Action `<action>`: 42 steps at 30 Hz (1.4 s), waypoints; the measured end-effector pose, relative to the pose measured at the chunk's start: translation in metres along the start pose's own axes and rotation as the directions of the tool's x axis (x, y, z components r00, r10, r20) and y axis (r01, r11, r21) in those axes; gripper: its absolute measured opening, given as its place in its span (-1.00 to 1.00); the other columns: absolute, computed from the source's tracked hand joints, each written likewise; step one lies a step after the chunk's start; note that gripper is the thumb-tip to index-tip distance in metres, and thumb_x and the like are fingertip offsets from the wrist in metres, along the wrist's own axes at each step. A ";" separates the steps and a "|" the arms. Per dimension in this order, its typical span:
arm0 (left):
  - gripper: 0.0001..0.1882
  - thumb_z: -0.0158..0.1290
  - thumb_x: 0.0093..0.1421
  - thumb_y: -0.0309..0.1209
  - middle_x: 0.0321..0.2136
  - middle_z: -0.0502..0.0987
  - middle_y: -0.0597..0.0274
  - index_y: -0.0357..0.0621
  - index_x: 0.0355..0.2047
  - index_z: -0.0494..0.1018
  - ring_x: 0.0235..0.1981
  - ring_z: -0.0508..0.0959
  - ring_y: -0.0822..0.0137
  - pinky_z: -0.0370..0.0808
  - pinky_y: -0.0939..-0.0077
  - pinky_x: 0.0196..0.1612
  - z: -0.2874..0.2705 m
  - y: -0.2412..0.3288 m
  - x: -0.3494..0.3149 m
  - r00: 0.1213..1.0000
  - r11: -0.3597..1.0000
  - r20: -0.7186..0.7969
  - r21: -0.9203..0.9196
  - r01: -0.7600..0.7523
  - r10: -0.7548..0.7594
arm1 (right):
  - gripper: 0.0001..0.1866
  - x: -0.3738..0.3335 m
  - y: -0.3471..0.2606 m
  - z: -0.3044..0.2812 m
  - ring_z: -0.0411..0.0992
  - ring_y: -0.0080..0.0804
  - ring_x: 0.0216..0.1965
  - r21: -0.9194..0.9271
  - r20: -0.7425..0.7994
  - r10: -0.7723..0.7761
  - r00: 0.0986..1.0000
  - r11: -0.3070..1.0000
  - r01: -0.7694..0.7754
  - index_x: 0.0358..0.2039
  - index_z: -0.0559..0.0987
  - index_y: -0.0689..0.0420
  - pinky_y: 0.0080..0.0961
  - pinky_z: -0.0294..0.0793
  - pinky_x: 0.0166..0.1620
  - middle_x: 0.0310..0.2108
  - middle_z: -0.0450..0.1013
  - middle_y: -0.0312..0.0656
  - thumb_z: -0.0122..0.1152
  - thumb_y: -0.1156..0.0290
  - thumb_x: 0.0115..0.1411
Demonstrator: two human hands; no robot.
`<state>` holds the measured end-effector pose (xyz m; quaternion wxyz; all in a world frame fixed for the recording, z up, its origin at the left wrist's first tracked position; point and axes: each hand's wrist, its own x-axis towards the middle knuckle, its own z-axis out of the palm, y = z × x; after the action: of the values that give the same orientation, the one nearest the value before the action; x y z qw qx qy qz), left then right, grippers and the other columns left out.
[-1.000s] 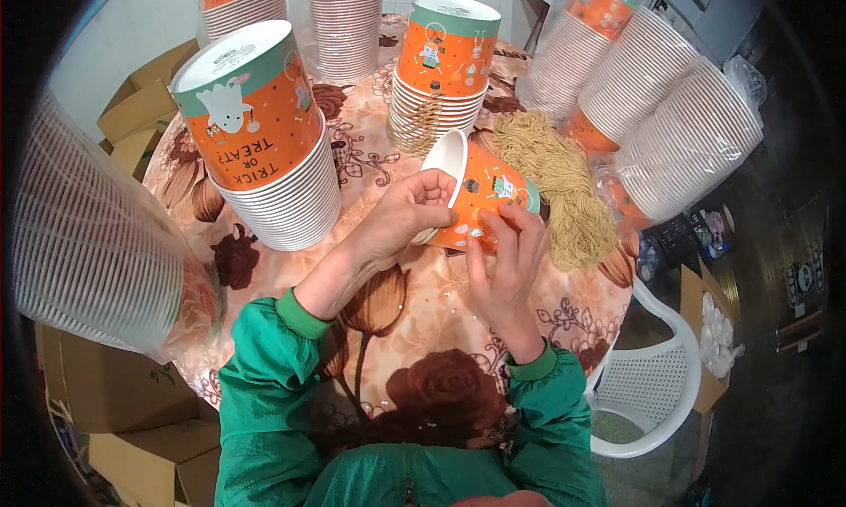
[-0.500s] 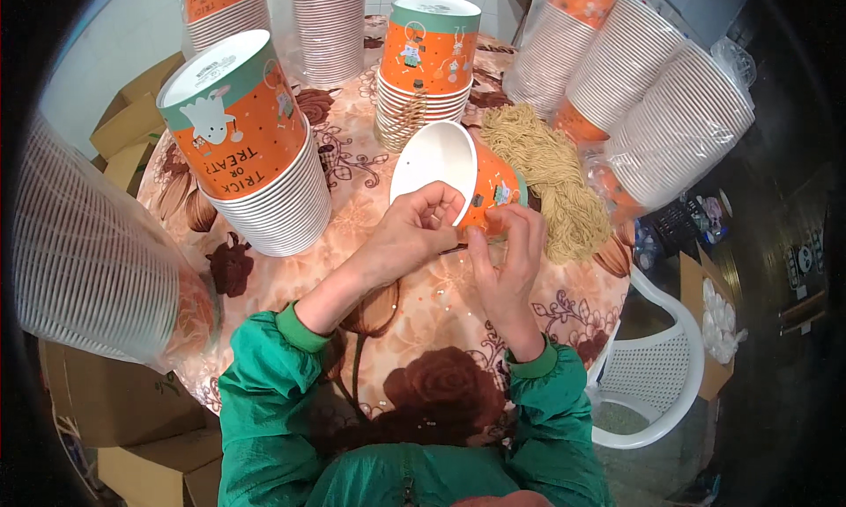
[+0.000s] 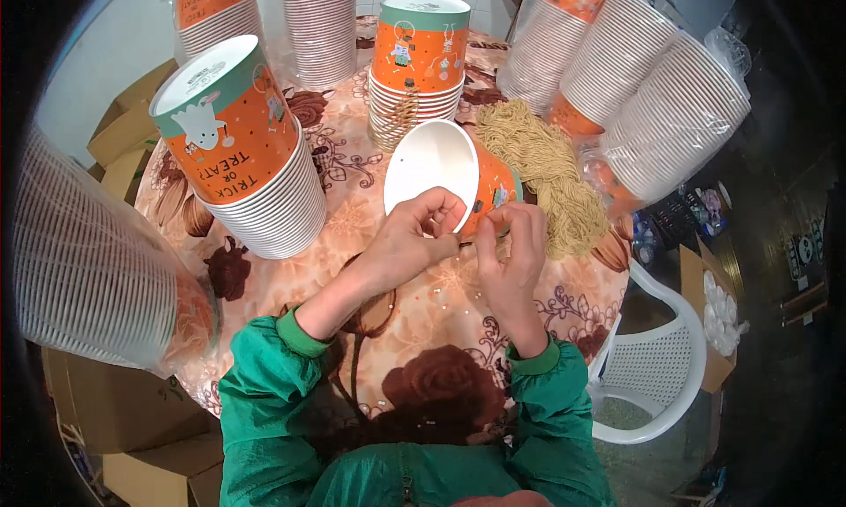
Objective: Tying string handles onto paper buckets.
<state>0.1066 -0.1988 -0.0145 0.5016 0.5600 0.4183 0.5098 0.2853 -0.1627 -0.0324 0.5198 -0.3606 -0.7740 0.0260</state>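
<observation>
An orange paper cup with a white inside and a teal rim lies tilted in front of me, its mouth turned toward me. My left hand grips its near rim, fingers curled over the edge. My right hand pinches at the cup's lower side, fingertips close to my left thumb. A heap of tan string handles lies on the table just right of the cup, behind my right hand. Both sleeves are green.
Tall stacks of the same orange cups stand on the round flowered table. Bagged cup stacks lean at the right and left. A white plastic chair and cardboard boxes surround the table.
The cup has turned so its white inside faces me more fully. My left hand shifted onto its near rim, and my right fingers moved closer to it.
</observation>
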 end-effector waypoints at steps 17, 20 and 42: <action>-0.78 0.19 0.07 -0.63 -0.46 0.28 0.62 -0.10 -0.38 0.37 -0.44 0.24 0.75 0.24 0.76 -0.39 -0.034 0.000 0.014 0.994 0.999 -0.109 -0.039 -0.020 0.015 | -0.86 -0.003 0.011 0.005 0.43 -0.06 -0.16 0.181 0.054 0.144 0.988 0.972 -0.151 -0.24 0.55 0.28 -0.23 0.41 -0.05 -0.25 0.43 -0.03 0.09 0.70 0.21; -0.80 0.20 0.07 -0.62 -0.45 0.30 0.60 -0.13 -0.38 0.40 -0.40 0.26 0.70 0.28 0.72 -0.34 -0.045 -0.011 0.019 0.984 0.996 -0.155 0.020 -0.091 0.093 | -0.73 -0.003 0.020 0.007 0.43 -0.09 -0.15 0.171 0.018 0.153 0.988 0.973 -0.154 -0.08 0.51 0.27 -0.29 0.42 -0.01 -0.22 0.40 -0.05 0.07 0.71 0.20; -0.46 0.04 0.11 -0.72 -0.08 0.57 0.27 -0.32 0.16 0.41 -0.13 0.54 0.53 0.52 0.59 -0.06 -0.065 0.003 0.015 0.999 0.998 -0.029 0.059 0.030 -0.028 | -0.85 -0.015 0.037 0.023 0.38 -0.65 -0.26 0.563 0.333 0.458 0.824 0.605 -0.563 -0.22 0.47 0.18 -0.64 0.40 -0.15 -0.30 0.45 -0.35 0.22 0.64 0.25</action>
<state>0.0439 -0.1759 -0.0104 0.4862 0.5612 0.4483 0.4977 0.2888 -0.1363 -0.0705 0.5192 -0.3642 -0.6190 0.4633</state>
